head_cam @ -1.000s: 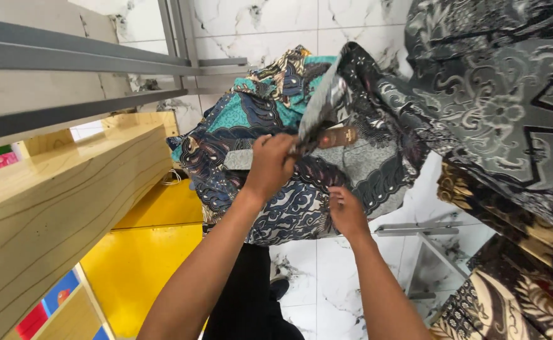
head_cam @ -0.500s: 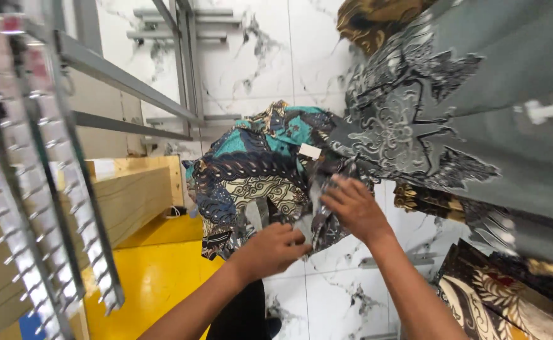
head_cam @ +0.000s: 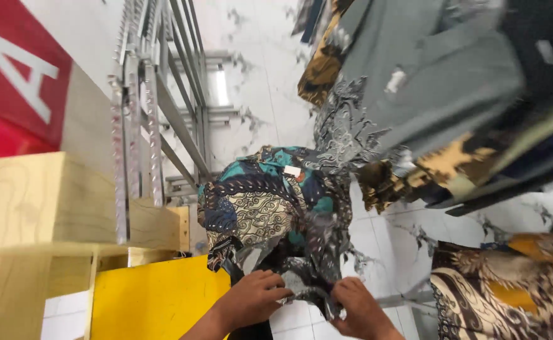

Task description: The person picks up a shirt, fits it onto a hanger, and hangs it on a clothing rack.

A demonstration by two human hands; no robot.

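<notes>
Currently both hands, left hand (head_cam: 251, 299) and right hand (head_cam: 358, 308), pinch closed on the hem of the teal patterned batik shirt (head_cam: 270, 208) hanging beside the grey garment (head_cam: 427, 94), apparently mid-straightening; next needs steady pull.

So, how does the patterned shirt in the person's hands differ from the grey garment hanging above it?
The patterned shirt is a patchwork of teal, cream and dark blue prints; the grey garment is mostly plain grey with a dark ornament at one edge. The left hand and right hand pinch the patterned shirt's lower edge; no hand touches the grey garment. Both are hanging clothes.
</notes>
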